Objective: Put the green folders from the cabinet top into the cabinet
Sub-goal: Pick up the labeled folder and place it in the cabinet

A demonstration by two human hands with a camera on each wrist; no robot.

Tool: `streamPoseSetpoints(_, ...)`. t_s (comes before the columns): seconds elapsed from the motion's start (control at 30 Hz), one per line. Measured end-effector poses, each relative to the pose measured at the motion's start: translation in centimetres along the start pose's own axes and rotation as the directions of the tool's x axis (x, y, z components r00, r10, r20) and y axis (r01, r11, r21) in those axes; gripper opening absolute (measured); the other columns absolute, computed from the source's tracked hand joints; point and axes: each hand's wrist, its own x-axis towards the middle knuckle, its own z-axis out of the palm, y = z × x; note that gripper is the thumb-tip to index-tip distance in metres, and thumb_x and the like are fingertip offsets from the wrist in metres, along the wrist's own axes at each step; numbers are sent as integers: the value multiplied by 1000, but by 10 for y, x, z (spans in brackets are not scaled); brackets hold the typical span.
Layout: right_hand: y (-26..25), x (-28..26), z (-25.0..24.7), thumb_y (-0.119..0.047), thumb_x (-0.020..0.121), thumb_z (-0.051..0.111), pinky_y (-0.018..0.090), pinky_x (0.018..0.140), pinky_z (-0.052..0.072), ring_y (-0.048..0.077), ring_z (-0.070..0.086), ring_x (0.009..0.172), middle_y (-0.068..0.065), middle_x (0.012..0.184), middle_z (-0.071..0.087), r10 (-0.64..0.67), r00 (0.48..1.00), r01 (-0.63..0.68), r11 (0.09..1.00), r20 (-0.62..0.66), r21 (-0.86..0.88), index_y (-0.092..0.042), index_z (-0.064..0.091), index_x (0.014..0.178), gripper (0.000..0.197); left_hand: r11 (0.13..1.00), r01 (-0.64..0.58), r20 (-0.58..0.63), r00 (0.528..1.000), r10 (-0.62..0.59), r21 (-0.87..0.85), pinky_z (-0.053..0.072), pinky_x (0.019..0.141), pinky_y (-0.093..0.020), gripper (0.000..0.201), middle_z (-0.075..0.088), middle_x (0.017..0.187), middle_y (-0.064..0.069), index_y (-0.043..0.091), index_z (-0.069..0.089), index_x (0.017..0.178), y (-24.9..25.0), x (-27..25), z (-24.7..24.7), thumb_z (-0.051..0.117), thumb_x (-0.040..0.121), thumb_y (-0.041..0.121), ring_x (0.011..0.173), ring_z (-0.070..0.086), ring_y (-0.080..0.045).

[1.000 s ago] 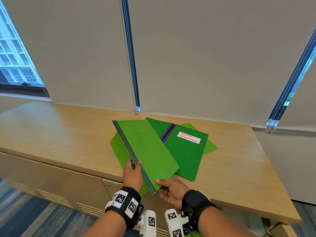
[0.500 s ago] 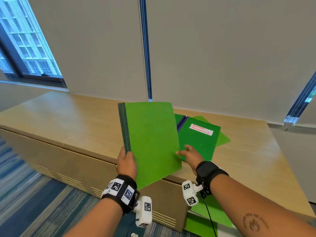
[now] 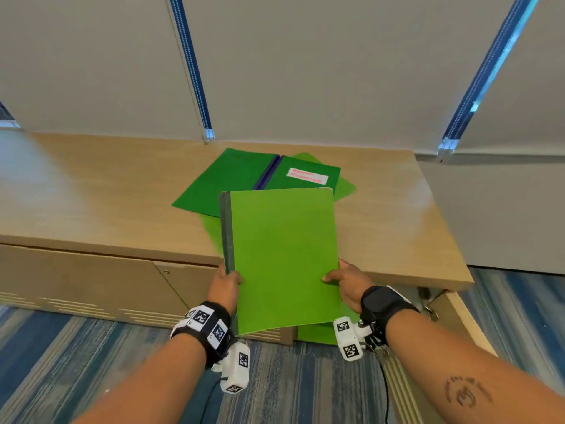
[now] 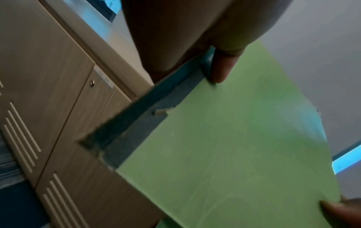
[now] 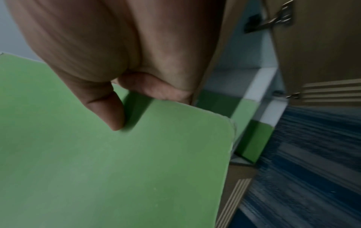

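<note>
A green folder [image 3: 281,258] is held upright in front of the cabinet [image 3: 91,280], clear of the tabletop [image 3: 91,191]. Its dark spine edge is pinched by the left hand [image 3: 224,287], its opposite edge by the right hand [image 3: 348,283]. More green folders [image 3: 244,179] are left lying on the tabletop behind it.

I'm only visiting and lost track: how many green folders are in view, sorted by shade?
Light green folder with dark spine, held by left hand and right hand: 1
Dark green folder on the cabinet top: 1
Plain light green folder under it: at least 1
Green folder in the cabinet: at least 1
Total: at least 4
</note>
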Motion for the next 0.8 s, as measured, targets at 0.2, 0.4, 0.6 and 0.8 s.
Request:
streamPoseSetpoints(0.2, 103, -20, -71, 18, 81, 47, 56, 97, 47, 38, 61, 107, 21, 116, 65, 199, 974, -196, 980, -108, 36, -3, 57, 121, 45, 957, 129, 211, 960, -187, 260, 46, 72, -39, 19, 60, 89, -22, -5, 57, 100, -103, -2, 61, 44, 86, -3, 79, 54, -25)
streamPoseSetpoints(0.4, 218, -9, -123, 4, 76, 61, 44, 84, 54, 30, 65, 93, 13, 105, 70, 349, 915, -348, 937, -202, 41, -11, 63, 103, 31, 881, 131, 343, 887, -309, 455, 51, 88, -37, 25, 64, 112, -9, 13, 49, 117, -209, -8, 110, 48, 92, 8, 96, 62, -27)
streamPoseSetpoints(0.6, 337, 42, -162, 25, 78, 43, 31, 58, 56, 28, 64, 77, 20, 100, 66, 449, 869, -423, 892, -208, 158, 0, 59, 110, 44, 837, 161, 376, 838, -396, 524, 50, 94, -38, 32, 61, 120, -4, 15, 46, 125, -339, 19, 164, 49, 93, 13, 100, 61, -23)
streamPoseSetpoints(0.8, 469, 123, -208, 5, 56, 63, 61, 86, 50, 43, 62, 96, 29, 109, 63, 447, 833, -431, 894, -327, 124, 8, 52, 115, 61, 775, 238, 359, 781, -511, 585, 56, 73, -36, 20, 71, 96, -10, 21, 62, 100, -460, 63, 203, 56, 81, 27, 75, 65, -24)
